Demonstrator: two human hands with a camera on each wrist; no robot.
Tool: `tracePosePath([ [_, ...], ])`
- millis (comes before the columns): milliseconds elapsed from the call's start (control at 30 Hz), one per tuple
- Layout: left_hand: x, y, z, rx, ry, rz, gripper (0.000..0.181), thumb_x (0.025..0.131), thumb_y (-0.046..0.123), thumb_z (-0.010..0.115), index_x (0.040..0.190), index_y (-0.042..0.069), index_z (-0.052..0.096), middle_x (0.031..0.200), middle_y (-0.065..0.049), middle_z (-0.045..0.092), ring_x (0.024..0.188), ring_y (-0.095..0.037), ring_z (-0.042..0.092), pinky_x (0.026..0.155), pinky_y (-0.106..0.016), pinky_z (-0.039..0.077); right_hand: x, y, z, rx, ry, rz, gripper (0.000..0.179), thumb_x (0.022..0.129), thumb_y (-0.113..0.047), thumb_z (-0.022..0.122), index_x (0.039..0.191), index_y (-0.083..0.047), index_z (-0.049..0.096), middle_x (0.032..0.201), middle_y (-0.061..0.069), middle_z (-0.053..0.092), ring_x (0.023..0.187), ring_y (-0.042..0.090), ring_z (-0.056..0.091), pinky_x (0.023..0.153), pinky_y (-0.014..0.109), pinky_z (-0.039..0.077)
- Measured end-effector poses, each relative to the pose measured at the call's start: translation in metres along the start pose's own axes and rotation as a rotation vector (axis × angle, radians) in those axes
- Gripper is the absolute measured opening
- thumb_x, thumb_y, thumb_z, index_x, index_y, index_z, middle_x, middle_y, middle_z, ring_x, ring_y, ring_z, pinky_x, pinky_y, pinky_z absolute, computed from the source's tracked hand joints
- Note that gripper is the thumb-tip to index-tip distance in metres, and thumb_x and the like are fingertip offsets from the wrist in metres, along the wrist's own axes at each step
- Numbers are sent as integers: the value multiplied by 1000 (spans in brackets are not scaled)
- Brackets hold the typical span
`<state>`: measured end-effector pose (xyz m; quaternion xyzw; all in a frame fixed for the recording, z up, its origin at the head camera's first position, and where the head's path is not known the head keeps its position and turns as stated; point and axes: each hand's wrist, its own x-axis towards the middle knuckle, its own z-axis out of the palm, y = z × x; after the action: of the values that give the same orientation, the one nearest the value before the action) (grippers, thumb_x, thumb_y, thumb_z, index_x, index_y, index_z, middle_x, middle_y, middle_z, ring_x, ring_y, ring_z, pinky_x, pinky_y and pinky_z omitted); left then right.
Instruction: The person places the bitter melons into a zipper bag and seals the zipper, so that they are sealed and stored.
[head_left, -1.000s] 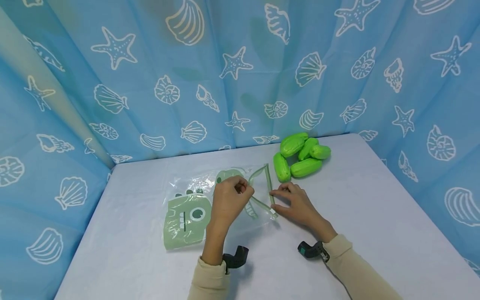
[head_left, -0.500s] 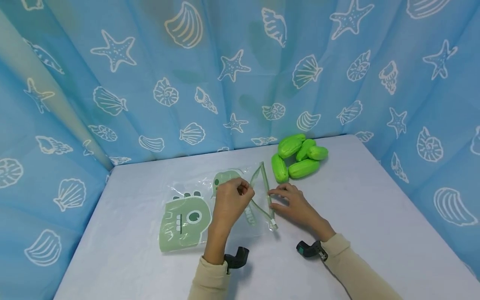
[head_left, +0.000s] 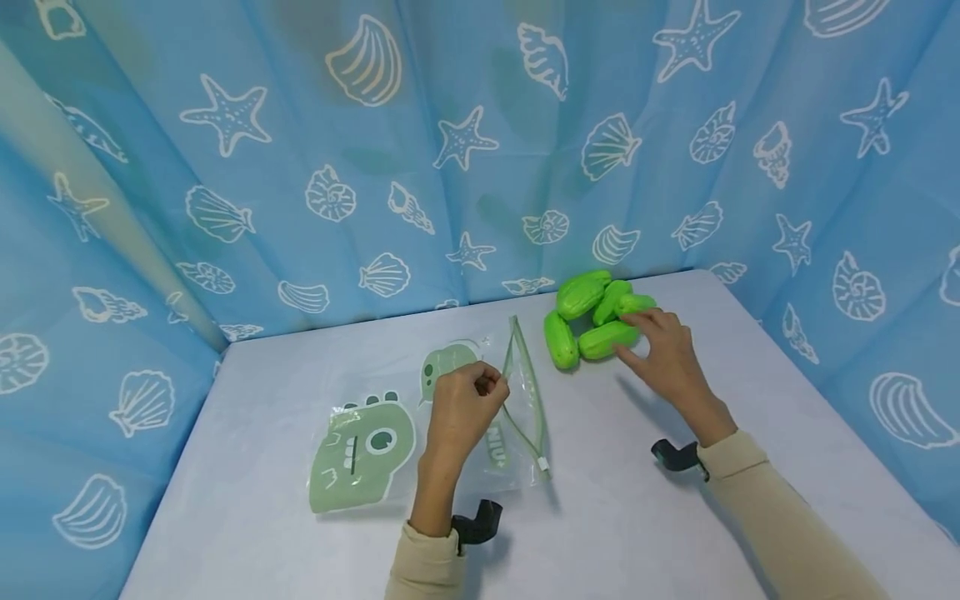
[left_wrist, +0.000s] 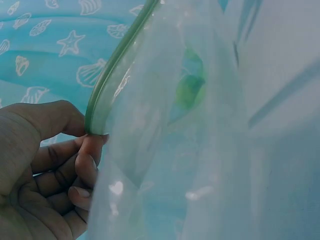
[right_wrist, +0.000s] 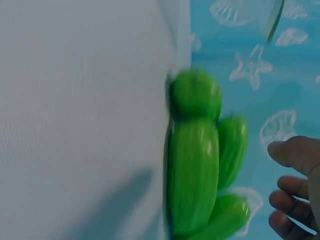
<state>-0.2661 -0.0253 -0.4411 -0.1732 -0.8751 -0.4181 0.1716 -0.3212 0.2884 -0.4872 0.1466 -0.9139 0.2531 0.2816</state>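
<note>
Left hand (head_left: 465,408): fingertips pinch the green rim (left_wrist: 112,67) of a clear, flat plastic zip bag with green monster print (head_left: 401,429); its mouth gapes rightward above the white-covered desk (head_left: 262,408).

Right hand (head_left: 667,354): thumb and fingers parted, nothing held, just beside at least 5 glossy, bright-green, cucumber-shaped pieces (head_left: 611,305) grouped past the mouth.

Step, as judged: picking up 1 piece. Next move probably requires curling the right fingers around it without dropping the rim.
</note>
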Motion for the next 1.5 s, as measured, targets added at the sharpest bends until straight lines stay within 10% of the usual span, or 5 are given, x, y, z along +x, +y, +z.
tracePosePath([
  [633,0,-1,4,-15,8,5,7,86,5,68,79,6,71,68,1,63,60,-9,56,56,-23,48,52,37,0,-331,-206,93,69,84,-34,80,136,2,53,134,23,49,121,42,39,85,59,29],
  [900,-1,-2,8,-8,-1,-2,7,86,5,69,79,6,71,68,2,62,60,-9,55,55,-22,47,58,38,5,-467,-229,106,68,80,-37,83,127,5,59,115,22,52,108,40,42,82,56,31],
  [1500,1,-4,5,-13,1,23,7,88,5,68,81,6,72,70,0,65,60,-9,57,56,-22,48,56,29,-24,-387,-168,77,54,81,-33,80,114,8,66,106,24,62,105,43,49,81,56,31],
])
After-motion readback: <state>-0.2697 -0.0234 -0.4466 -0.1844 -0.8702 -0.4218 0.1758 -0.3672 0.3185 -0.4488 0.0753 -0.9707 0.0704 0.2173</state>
